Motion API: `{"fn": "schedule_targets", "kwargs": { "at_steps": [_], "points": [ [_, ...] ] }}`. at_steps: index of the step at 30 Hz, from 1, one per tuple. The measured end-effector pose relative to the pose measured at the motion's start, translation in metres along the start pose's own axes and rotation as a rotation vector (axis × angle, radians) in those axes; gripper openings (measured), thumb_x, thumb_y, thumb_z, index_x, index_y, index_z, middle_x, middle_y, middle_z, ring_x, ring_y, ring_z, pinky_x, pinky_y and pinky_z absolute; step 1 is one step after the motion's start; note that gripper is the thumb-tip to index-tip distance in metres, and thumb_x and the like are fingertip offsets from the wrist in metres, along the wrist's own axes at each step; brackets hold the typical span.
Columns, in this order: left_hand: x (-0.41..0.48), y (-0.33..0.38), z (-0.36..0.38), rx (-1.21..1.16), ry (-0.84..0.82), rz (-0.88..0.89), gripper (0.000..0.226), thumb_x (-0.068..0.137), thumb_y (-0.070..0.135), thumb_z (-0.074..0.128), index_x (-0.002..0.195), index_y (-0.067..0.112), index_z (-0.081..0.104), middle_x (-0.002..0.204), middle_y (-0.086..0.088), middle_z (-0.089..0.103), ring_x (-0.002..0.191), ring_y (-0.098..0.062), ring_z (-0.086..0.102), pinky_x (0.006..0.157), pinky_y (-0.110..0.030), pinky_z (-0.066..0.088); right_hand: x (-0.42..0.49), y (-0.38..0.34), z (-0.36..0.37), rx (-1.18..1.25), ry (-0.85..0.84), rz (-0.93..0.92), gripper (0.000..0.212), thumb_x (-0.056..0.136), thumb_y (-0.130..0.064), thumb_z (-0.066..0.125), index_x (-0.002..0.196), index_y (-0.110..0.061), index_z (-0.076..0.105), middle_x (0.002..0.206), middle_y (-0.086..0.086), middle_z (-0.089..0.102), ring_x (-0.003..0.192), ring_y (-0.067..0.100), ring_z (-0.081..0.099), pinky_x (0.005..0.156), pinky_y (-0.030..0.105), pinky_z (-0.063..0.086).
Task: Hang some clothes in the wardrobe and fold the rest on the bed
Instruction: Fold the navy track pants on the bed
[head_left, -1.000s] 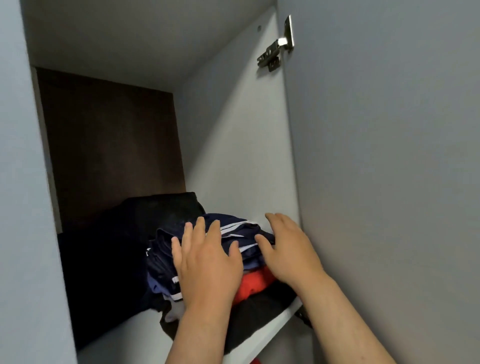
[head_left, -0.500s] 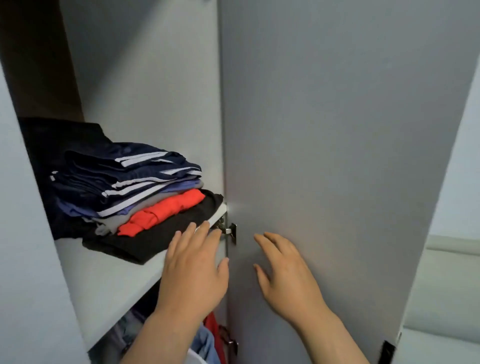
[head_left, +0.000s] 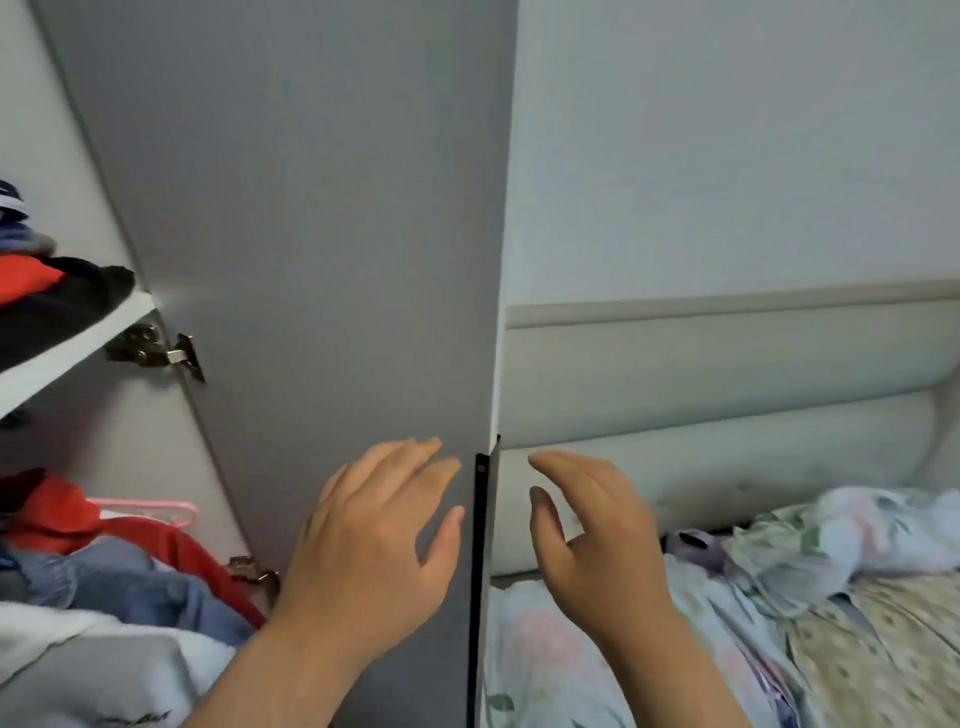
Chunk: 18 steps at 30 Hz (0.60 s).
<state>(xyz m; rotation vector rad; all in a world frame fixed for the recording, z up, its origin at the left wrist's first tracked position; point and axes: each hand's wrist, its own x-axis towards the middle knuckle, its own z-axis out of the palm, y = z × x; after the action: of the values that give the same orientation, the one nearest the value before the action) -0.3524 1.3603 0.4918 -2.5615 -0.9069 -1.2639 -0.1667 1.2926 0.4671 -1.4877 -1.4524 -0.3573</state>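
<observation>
Two hands, left hand (head_left: 375, 540) and right hand (head_left: 597, 540), fingers loosely spread, empty, either side of the wardrobe door (head_left: 332, 208) edge.

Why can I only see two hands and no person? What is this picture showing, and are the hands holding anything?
The camera sits on the person's head and looks forward and down, so you see only their own arms, just as they do. The left hand and the right hand both have loose, spread fingers and hold nothing. Between them is the edge of an open grey wardrobe door. On the left, inside the wardrobe, folded clothes lie on a white shelf, and below it are more clothes and a pink hanger. On the right is a bed with flowery bedding and a pale padded headboard.
</observation>
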Motion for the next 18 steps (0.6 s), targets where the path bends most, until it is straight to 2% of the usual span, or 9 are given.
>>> {"fn": "schedule_targets", "kwargs": {
  "at_steps": [2,5,8,12,15,18],
  "points": [
    [0.008,0.024,0.016,-0.076,-0.004,0.096,0.033,0.084,0.029,0.059,0.108,0.012,0.074,0.120,-0.003,0.068,0.113,-0.022,0.059,0.092,-0.037,0.046,-0.011,0.023,-0.023,-0.108,0.037,0.016,0.030,0.090,-0.020,0.055,0.114,-0.009,0.070,0.111,0.001,0.069,0.104,0.017,0.061,0.095,0.020,0.045],
    [0.020,0.052,0.045,-0.184,-0.041,0.192,0.032,0.083,0.027,0.060,0.109,0.012,0.073,0.121,-0.004,0.068,0.115,-0.022,0.059,0.095,-0.036,0.045,-0.026,0.056,-0.057,-0.248,0.036,0.089,0.033,0.090,-0.021,0.055,0.118,-0.008,0.068,0.118,0.005,0.066,0.111,0.019,0.059,0.099,0.025,0.045],
    [0.034,0.069,0.077,-0.211,-0.178,0.230,0.039,0.085,0.033,0.052,0.114,0.014,0.070,0.128,-0.003,0.065,0.124,-0.021,0.054,0.102,-0.034,0.037,-0.042,0.083,-0.086,-0.367,0.022,0.163,0.032,0.088,-0.015,0.062,0.118,-0.007,0.069,0.119,0.007,0.066,0.110,0.023,0.061,0.096,0.033,0.048],
    [0.054,0.080,0.119,-0.200,-0.355,0.271,0.050,0.085,0.040,0.045,0.121,0.014,0.068,0.132,-0.002,0.063,0.129,-0.021,0.053,0.106,-0.031,0.029,-0.056,0.113,-0.117,-0.509,-0.017,0.300,0.039,0.085,-0.015,0.066,0.123,-0.010,0.067,0.125,0.005,0.065,0.117,0.019,0.057,0.100,0.033,0.047],
    [0.067,0.085,0.145,-0.237,-0.411,0.287,0.052,0.085,0.042,0.044,0.122,0.013,0.068,0.133,-0.003,0.063,0.128,-0.023,0.054,0.106,-0.031,0.028,-0.064,0.124,-0.135,-0.539,-0.005,0.455,0.049,0.081,-0.009,0.077,0.128,-0.014,0.065,0.130,0.003,0.062,0.121,0.014,0.050,0.101,0.032,0.042],
    [0.078,0.095,0.170,-0.303,-0.428,0.297,0.052,0.085,0.042,0.045,0.122,0.013,0.067,0.134,-0.004,0.062,0.129,-0.024,0.053,0.105,-0.031,0.029,-0.072,0.130,-0.154,-0.576,-0.023,0.580,0.053,0.080,-0.010,0.078,0.130,-0.017,0.063,0.133,0.001,0.060,0.124,0.014,0.048,0.103,0.032,0.039]
  ]
}}
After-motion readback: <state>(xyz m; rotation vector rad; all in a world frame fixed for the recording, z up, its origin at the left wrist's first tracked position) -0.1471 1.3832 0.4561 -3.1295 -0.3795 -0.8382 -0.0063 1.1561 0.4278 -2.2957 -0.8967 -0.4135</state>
